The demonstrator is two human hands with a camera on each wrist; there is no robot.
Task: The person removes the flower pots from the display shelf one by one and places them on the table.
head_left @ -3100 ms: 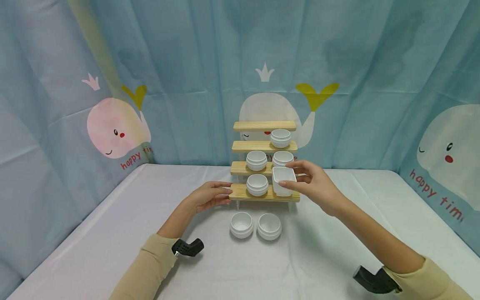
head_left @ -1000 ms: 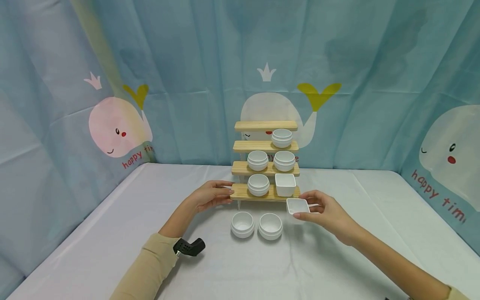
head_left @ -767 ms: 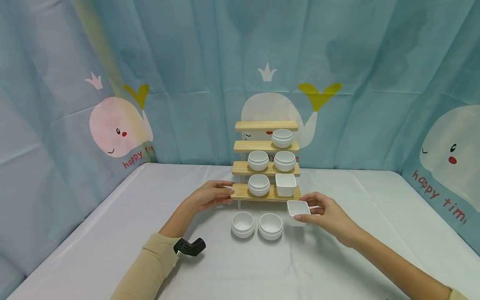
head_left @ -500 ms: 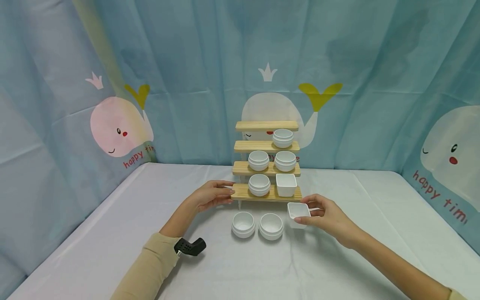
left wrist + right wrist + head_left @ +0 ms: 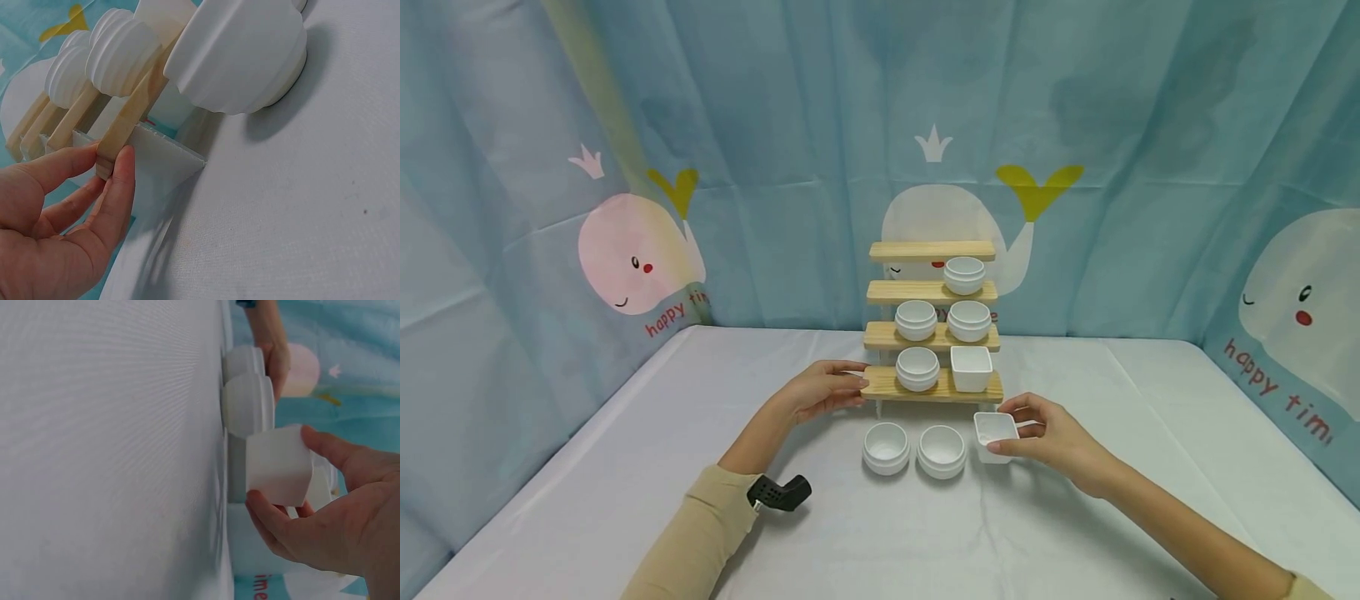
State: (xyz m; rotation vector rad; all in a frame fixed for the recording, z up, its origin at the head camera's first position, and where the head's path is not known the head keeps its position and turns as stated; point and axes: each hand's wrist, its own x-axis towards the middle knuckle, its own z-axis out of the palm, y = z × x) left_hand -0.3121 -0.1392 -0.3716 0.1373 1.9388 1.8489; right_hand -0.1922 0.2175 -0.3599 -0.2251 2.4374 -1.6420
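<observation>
Here my left hand (image 5: 815, 392) holds the left end of the lowest wooden shelf (image 5: 931, 387), thumb and fingers pinching the board. At six o'clock from the shelf two round white cups (image 5: 885, 447) stand on the table (image 5: 625, 467). At three o'clock from them, my right hand (image 5: 1051, 437) pinches the square white cup (image 5: 996, 431), touching the table.

Blue whale-print curtain (image 5: 775, 125) behind & at sides; white tablecloth (image 5: 625, 467).
</observation>
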